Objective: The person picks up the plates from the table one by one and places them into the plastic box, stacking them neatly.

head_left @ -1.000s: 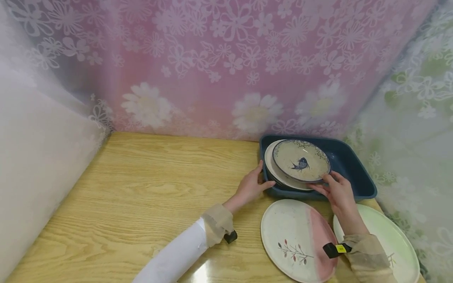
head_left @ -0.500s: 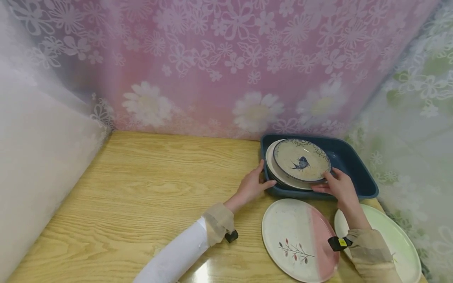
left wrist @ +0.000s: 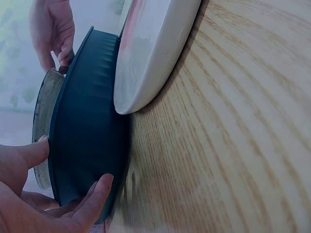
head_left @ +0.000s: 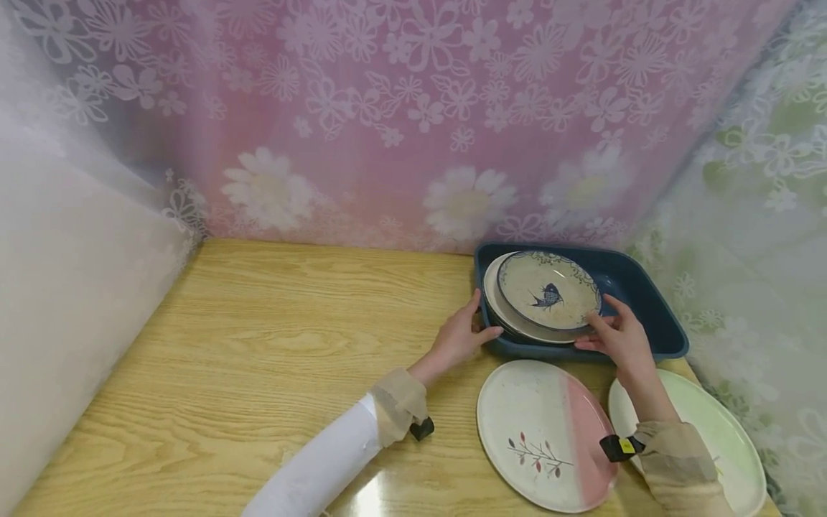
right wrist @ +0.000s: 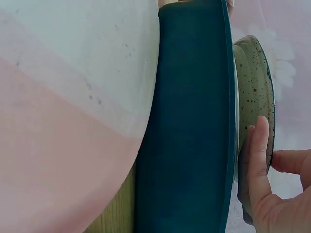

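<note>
A round cream plate with a blue fish [head_left: 549,294] lies tilted on top of a stack of dishes at the left end of a dark blue rectangular tub [head_left: 652,309]. My right hand [head_left: 623,341] pinches its front right rim, thumb on top and fingers underneath. In the right wrist view, the plate's speckled underside [right wrist: 252,82] rises above the tub's edge. A white plate [head_left: 494,301] shows below it, mostly covered. My left hand [head_left: 457,336] holds the tub's front left corner; in the left wrist view, its thumb is at the rim and its fingers lie against the outer wall.
In front of the tub, a large white-and-pink plate with a twig design [head_left: 530,424] lies on the wooden table [head_left: 258,345]. A pale green plate [head_left: 730,431] sits to its right, partly under my right forearm. Floral cloths [head_left: 388,129] hang behind and at the right.
My right hand has shifted slightly right along the fish plate's rim, with its fingers regripping. The plate and my left hand have hardly moved.
</note>
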Tool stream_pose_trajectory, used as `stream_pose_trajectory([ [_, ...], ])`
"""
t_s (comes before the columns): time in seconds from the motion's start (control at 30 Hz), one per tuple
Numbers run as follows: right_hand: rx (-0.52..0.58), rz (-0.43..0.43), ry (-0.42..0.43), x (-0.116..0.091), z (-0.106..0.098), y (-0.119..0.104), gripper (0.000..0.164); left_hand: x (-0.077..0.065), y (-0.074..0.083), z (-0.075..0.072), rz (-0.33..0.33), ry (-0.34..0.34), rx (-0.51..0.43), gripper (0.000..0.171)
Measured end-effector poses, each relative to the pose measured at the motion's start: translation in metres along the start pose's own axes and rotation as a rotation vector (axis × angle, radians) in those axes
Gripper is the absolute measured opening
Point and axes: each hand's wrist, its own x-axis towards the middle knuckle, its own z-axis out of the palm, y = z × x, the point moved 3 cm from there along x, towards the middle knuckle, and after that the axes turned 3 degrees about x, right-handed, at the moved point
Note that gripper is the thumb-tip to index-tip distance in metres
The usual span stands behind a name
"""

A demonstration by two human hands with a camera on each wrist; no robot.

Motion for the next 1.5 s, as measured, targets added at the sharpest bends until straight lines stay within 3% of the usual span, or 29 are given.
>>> stream_pose_trajectory([
  [0.17, 0.131, -0.035, 0.075, -0.005, -0.007, 0.008, 0.079, 0.0, 0.0, 0.001, -0.012, -0.002, -0.009, 0.081],
  [0.2, 0.184, -0.053, 0.093, -0.002, -0.012, 0.016, 0.075, 0.001, 0.0, 0.002, -0.015, -0.002, -0.009, 0.081],
  [0.4, 0.258, -0.084, 0.162, 0.01, -0.038, 0.049, 0.046, 0.001, 0.001, 0.002, -0.021, -0.002, 0.004, 0.081],
  [0.47, 0.223, -0.081, 0.16, 0.002, -0.037, 0.041, 0.039, 0.001, 0.001, 0.002, -0.025, -0.002, 0.006, 0.081],
  [0.67, 0.277, -0.103, 0.115, -0.029, -0.022, 0.001, 0.025, -0.002, -0.002, 0.0, -0.069, 0.007, -0.044, 0.082],
  [0.8, 0.264, -0.11, 0.114, -0.034, -0.022, -0.005, 0.021, -0.007, -0.008, -0.001, -0.1, -0.026, -0.034, 0.072],
  [0.9, 0.243, -0.123, 0.131, -0.023, -0.032, 0.013, 0.023, -0.01, -0.01, 0.001, -0.082, -0.105, 0.004, 0.049],
  [1.0, 0.211, -0.123, 0.136, -0.001, -0.047, 0.044, 0.03, -0.015, -0.011, 0.009, -0.068, -0.214, 0.044, 0.031],
  [1.17, 0.167, -0.089, 0.182, 0.039, -0.066, 0.106, 0.043, -0.022, -0.005, 0.022, -0.036, -0.328, 0.157, 0.02],
  [1.23, 0.154, -0.086, 0.193, 0.046, -0.069, 0.118, 0.045, -0.024, -0.001, 0.026, -0.015, -0.346, 0.231, 0.021],
  [1.3, 0.151, -0.082, 0.181, 0.038, -0.063, 0.108, 0.044, -0.025, 0.004, 0.029, 0.008, -0.356, 0.311, 0.023],
  [1.4, 0.161, -0.082, 0.147, 0.008, -0.044, 0.065, 0.032, -0.024, 0.008, 0.031, 0.038, -0.358, 0.412, 0.026],
  [1.5, 0.099, -0.066, 0.12, -0.019, -0.026, 0.026, 0.027, -0.024, 0.01, 0.031, 0.078, -0.342, 0.47, 0.023],
])
